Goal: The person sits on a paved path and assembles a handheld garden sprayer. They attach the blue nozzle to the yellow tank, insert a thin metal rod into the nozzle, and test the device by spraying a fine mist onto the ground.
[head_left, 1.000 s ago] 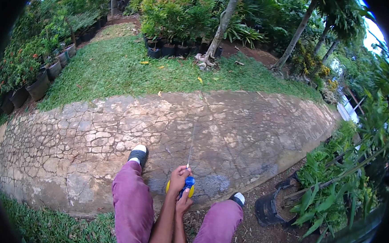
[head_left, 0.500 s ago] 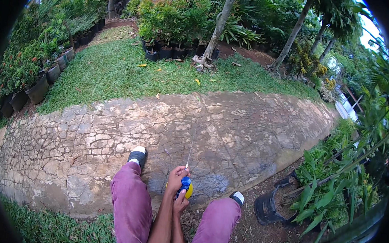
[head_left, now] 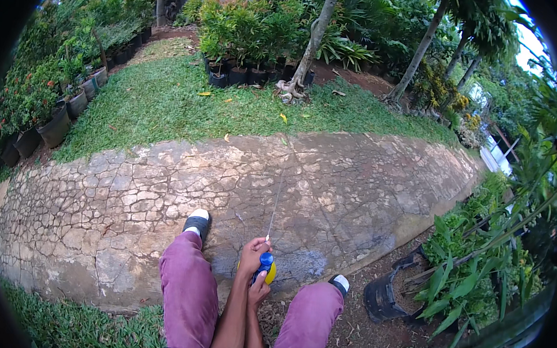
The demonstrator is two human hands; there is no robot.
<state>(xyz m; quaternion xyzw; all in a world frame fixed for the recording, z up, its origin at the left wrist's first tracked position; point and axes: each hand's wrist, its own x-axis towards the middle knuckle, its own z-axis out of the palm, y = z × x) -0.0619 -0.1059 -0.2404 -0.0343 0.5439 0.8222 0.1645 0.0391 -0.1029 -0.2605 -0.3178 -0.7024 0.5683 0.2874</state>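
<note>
I see the left hand [head_left: 251, 259] pinching a thin line [head_left: 276, 202] that fades over the path [head_left: 366, 195]. Above the path's near edge, the right hand [head_left: 259, 291] clasps a half-hidden blue-and-yellow reel [head_left: 266, 259].

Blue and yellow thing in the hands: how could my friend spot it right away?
Find the wide, cracked path, then the purple trouser legs at the bottom. Between them, the left hand and right hand hold the blue and yellow thing, topped by a blue disc. Bright blue beside yellow sets it apart from the path and legs.
</note>
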